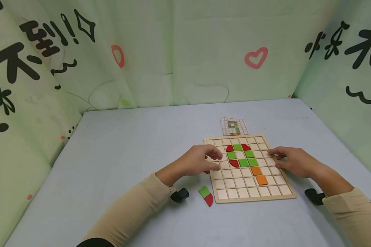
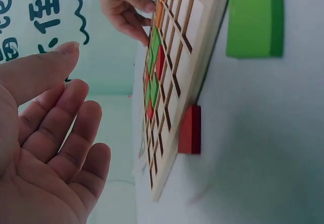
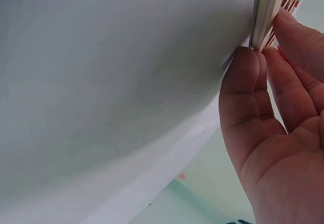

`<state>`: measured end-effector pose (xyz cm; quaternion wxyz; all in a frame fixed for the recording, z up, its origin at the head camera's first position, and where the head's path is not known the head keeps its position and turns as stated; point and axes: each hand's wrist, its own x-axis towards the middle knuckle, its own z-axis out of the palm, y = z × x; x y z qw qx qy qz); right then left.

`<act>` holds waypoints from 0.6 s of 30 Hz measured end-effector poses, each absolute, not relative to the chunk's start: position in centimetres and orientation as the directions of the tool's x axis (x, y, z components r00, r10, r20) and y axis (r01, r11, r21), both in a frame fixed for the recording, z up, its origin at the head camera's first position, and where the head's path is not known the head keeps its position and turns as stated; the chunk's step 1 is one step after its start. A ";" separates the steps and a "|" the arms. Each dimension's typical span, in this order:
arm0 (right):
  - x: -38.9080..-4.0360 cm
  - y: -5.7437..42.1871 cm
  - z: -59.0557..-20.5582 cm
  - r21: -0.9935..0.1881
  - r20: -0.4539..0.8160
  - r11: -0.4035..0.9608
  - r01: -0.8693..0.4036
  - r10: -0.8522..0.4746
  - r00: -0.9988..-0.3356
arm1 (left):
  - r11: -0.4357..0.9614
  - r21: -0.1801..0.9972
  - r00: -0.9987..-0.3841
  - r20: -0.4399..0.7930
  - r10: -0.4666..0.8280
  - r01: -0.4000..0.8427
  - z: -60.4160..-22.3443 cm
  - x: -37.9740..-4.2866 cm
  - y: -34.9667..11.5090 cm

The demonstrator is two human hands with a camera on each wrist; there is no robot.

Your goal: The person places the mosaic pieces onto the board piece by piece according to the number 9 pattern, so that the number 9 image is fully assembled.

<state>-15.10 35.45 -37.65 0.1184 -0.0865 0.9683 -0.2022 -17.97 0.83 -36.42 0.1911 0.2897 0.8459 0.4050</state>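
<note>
My left hand (image 1: 202, 159) hovers by the left side of the wooden grid board (image 1: 235, 193), fingers loosely bent and nothing in them. In the left wrist view, its palm and fingertips stand apart from the board. My right hand (image 1: 295, 161) rests its fingertips against the board's right edge; the right wrist view has the thumb by the rim (image 3: 271, 11) and other fingertips at the outer side. Red quarter-round, green square (image 1: 250, 154) and orange square pieces (image 1: 256, 171) sit in the grid. Partly hidden below my left hand, a red piece (image 2: 189, 130) lies beside the frame.
A green square (image 1: 204, 191) and a red quarter-round piece (image 1: 208, 200) lie together off the board's lower left. Behind the board is a printed pattern card (image 1: 234, 126). A pale green printed curtain (image 1: 179, 51) borders the white table (image 1: 117, 154).
</note>
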 end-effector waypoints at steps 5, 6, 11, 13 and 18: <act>-15.0 35.4 -37.7 -0.409 -0.201 0.906 -0.107 -0.204 -0.958 | 0.519 0.790 -0.771 -0.095 0.630 0.327 -37.2 -18.2 0.0; -15.0 35.4 -37.7 -0.408 -0.202 0.907 -0.105 -0.202 -0.958 | 0.526 0.787 -0.774 -0.099 0.625 0.323 -37.3 -18.3 -0.2; -15.0 35.3 -37.7 -0.405 -0.203 0.909 -0.102 -0.199 -0.959 | 0.563 0.764 -0.788 -0.120 0.604 0.315 -38.1 -18.6 -0.9; -15.0 35.3 -37.7 -0.406 -0.202 0.908 -0.104 -0.200 -0.959 | 0.571 0.761 -0.793 -0.126 0.596 0.308 -38.4 -18.8 -1.1; -15.0 35.3 -37.7 -0.409 -0.202 0.906 -0.107 -0.204 -0.958 | 0.596 0.749 -0.799 -0.154 0.582 0.289 -38.9 -19.3 -1.4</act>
